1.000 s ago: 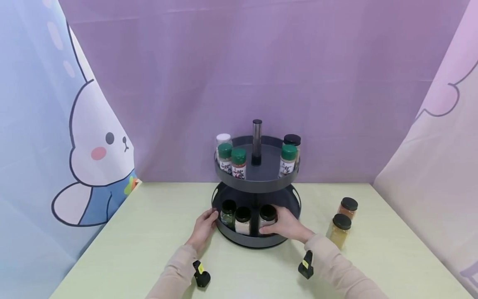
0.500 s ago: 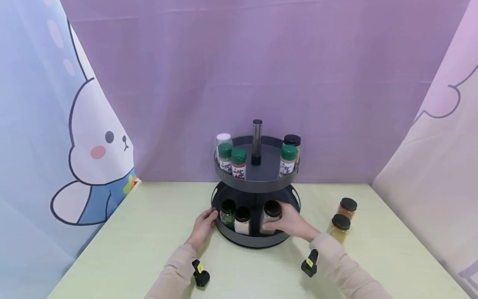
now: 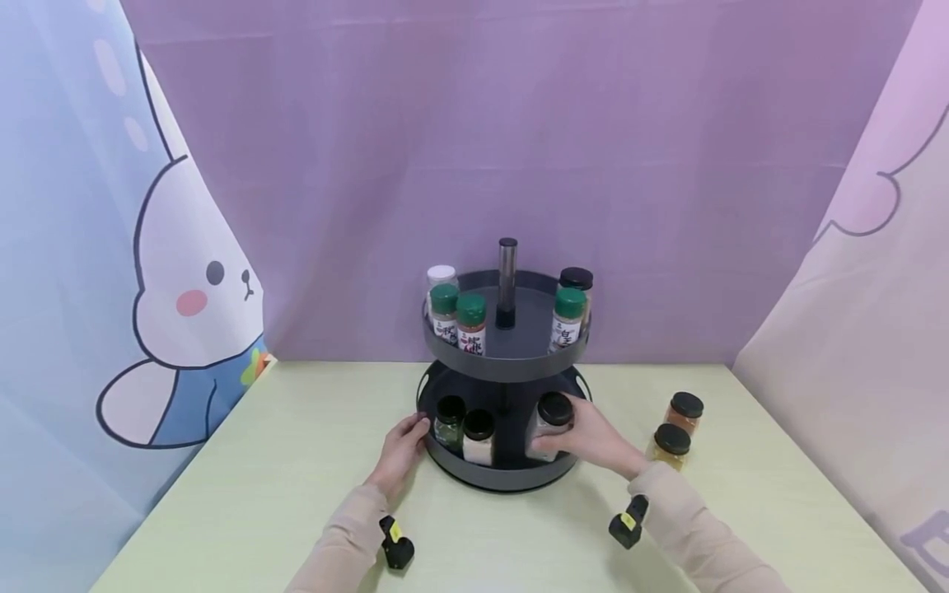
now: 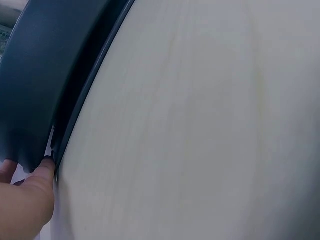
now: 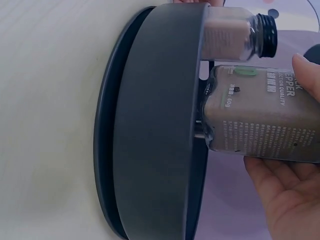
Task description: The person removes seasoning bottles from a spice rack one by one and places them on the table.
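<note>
A dark two-tier turntable rack (image 3: 504, 479) stands on the table. At the left side of its lower tray my left hand (image 3: 400, 451) grips the rim, fingertips at the cut-out; the left wrist view shows the thumb against the tray's edge (image 4: 40, 85). My right hand (image 3: 596, 438) holds a square glass pepper jar (image 3: 544, 432) with a black lid, fingers and thumb on opposite sides. In the right wrist view the pepper jar's (image 5: 260, 112) base is raised to about the rim's height. Left of it on the lower tray stand a green-filled jar (image 3: 448, 434) and a pale-filled jar (image 3: 478, 449).
The upper tray (image 3: 507, 368) bears a white-capped bottle (image 3: 441, 280), several green-capped shakers (image 3: 471, 317) and a black-lidded jar (image 3: 576, 280). To the right, a reddish jar (image 3: 684, 416) and a yellow jar (image 3: 670, 449) stand on the table (image 3: 259, 494). A purple curtain (image 3: 371, 206) hangs behind.
My right hand has moved right and slightly up with the pepper jar, away from the pale-filled jar. The left hand stays at the lower tray's rim.
</note>
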Tool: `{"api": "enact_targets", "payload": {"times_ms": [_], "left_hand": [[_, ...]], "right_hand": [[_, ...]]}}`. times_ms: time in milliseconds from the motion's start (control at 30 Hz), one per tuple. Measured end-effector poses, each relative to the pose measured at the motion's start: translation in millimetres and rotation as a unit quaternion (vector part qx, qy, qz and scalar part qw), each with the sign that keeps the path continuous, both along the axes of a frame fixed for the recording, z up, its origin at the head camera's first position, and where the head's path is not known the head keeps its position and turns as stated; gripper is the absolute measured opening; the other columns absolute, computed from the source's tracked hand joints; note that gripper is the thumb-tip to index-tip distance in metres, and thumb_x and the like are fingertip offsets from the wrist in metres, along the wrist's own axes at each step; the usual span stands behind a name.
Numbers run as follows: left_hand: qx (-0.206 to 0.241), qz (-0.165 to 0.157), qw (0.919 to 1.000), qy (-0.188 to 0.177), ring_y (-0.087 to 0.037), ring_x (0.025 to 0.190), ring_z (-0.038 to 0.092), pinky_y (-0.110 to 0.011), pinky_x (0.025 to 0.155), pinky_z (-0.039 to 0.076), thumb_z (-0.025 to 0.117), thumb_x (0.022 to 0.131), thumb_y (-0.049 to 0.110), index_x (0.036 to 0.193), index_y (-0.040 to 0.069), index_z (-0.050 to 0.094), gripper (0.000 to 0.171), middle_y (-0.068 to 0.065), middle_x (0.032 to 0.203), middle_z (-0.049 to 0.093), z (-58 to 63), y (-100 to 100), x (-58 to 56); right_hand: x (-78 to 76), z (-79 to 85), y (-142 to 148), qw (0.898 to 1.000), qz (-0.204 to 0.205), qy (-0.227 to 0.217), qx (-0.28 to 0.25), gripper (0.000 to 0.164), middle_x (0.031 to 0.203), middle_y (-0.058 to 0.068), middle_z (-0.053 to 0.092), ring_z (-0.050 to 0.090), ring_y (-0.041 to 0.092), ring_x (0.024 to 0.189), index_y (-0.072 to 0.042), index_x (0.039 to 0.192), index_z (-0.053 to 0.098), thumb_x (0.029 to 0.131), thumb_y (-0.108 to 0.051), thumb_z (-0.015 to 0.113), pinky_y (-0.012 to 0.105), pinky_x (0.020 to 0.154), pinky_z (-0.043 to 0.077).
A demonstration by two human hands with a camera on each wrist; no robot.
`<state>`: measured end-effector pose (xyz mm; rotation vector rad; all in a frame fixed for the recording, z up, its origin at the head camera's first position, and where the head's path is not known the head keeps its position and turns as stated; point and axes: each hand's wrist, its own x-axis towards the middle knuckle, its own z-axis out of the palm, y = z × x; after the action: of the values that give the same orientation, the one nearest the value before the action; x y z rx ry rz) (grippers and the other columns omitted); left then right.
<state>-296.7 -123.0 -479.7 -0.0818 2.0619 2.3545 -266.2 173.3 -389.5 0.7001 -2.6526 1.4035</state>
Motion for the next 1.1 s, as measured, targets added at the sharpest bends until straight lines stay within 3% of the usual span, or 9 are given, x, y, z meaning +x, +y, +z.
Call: {"api": "enact_targets", "payload": {"times_ms": [133, 367, 533, 867, 1100], "left_hand": [[-0.002, 0.003, 1.0000, 0.001, -0.038, 0.129, 0.031, -0.050, 0.111, 0.027, 0.046, 0.097, 0.015, 0.136, -0.012, 0.032, 0.049, -0.032, 0.143, 0.029, -0.8, 0, -0.4], [0.000, 0.001, 1.0000, 0.007, -0.038, 0.129, 0.031, -0.050, 0.110, 0.028, 0.047, 0.097, 0.015, 0.136, -0.012, 0.032, 0.050, -0.032, 0.143, 0.029, -2.4, 1, -0.5], [-0.005, 0.003, 1.0000, 0.003, -0.038, 0.129, 0.031, -0.050, 0.110, 0.028, 0.046, 0.097, 0.014, 0.136, -0.012, 0.032, 0.049, -0.032, 0.143, 0.029, -1.0, 0, -0.4], [-0.004, -0.002, 1.0000, -0.003, -0.037, 0.130, 0.031, -0.049, 0.110, 0.028, 0.046, 0.097, 0.014, 0.136, -0.012, 0.032, 0.049, -0.031, 0.143, 0.029, -0.6, -1, -1.1], [-0.003, 0.002, 1.0000, 0.002, -0.038, 0.129, 0.031, -0.050, 0.110, 0.028, 0.046, 0.097, 0.014, 0.136, -0.013, 0.032, 0.049, -0.032, 0.143, 0.029, -2.3, -1, -1.5]], "right_hand": [[4.5, 2.6, 8, 1.000, -0.021, 0.002, 0.014, 0.052, 0.100, 0.012, 0.066, 0.060, 0.021, 0.086, -0.003, 0.109, 0.059, 0.068, -0.027, 0.080, 0.040, 0.071, 0.054], [13.1, 4.7, 31, 0.998, -0.065, -0.017, 0.011, 0.056, 0.109, 0.014, 0.065, 0.058, 0.024, 0.096, -0.005, 0.113, 0.059, 0.068, -0.031, 0.080, 0.042, 0.077, 0.052], [21.7, 5.8, 44, 0.997, -0.075, -0.029, 0.016, 0.057, 0.105, 0.012, 0.065, 0.058, 0.022, 0.092, -0.005, 0.114, 0.058, 0.069, -0.032, 0.079, 0.039, 0.074, 0.051], [38.2, 1.1, 57, 0.995, -0.089, 0.008, 0.050, 0.054, 0.100, 0.014, 0.067, 0.060, 0.024, 0.089, -0.001, 0.107, 0.060, 0.066, -0.029, 0.081, 0.041, 0.072, 0.052], [52.0, -7.1, 68, 0.993, -0.099, 0.009, 0.059, 0.052, 0.095, 0.015, 0.067, 0.060, 0.024, 0.086, 0.001, 0.104, 0.060, 0.065, -0.025, 0.081, 0.039, 0.070, 0.052]]}}
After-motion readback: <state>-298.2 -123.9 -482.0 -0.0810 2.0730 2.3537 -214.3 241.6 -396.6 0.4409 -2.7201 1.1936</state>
